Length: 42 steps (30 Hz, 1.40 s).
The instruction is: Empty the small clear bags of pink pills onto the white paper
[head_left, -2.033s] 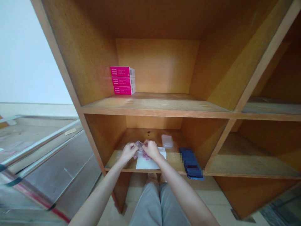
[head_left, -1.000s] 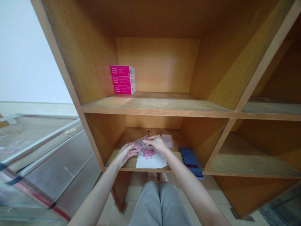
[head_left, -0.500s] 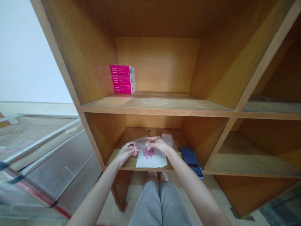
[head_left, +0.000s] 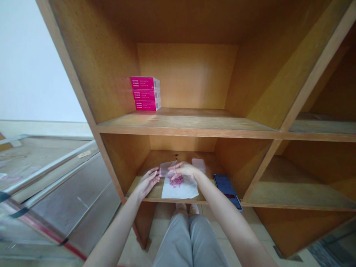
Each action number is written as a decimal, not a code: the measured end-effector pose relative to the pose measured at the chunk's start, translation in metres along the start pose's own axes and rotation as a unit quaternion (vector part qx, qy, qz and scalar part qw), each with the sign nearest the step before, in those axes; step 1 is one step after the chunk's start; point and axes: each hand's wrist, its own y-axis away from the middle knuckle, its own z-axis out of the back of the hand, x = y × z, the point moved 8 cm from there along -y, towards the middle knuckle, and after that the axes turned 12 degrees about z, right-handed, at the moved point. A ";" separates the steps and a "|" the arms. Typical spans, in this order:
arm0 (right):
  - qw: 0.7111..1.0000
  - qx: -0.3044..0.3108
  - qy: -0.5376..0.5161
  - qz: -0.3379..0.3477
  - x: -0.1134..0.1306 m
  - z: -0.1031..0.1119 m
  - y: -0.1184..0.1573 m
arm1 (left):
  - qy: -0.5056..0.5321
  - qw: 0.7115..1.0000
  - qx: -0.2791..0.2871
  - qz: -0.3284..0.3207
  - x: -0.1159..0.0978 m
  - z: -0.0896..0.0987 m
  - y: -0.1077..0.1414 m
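My right hand (head_left: 182,170) rests palm-down over a clear plastic bag (head_left: 168,168), its fingers holding the bag's upper edge. My left hand (head_left: 148,183) is open, fingers spread, with its fingertips just left of the bag. Small pink beads (head_left: 176,181) lie in a cluster on a white paper sheet (head_left: 180,190), right under my right hand. The sheet lies on the lower wooden shelf (head_left: 207,188). Part of the bag is hidden by my right fingers.
A small clear plastic box (head_left: 198,165) stands behind my right hand. A dark smartphone (head_left: 226,191) lies at the shelf's right front edge. Three stacked magenta boxes (head_left: 145,94) sit on the upper shelf (head_left: 189,120). Metal rails (head_left: 50,167) run along the left.
Over the last two seconds, my hands have parted from a close hold on the bag. My left hand has moved left off it, and the beads now show on the paper.
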 end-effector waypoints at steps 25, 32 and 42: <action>0.994 0.045 -0.073 -0.064 -0.015 -0.017 0.004 | 0.073 0.989 0.121 -0.032 0.013 -0.059 -0.011; 0.995 0.058 -0.064 -0.055 -0.030 -0.009 0.000 | 0.088 0.989 0.112 -0.043 0.016 -0.054 -0.015; 0.995 0.045 -0.074 -0.046 -0.029 -0.005 0.003 | 0.092 0.991 0.093 -0.034 0.015 -0.048 -0.012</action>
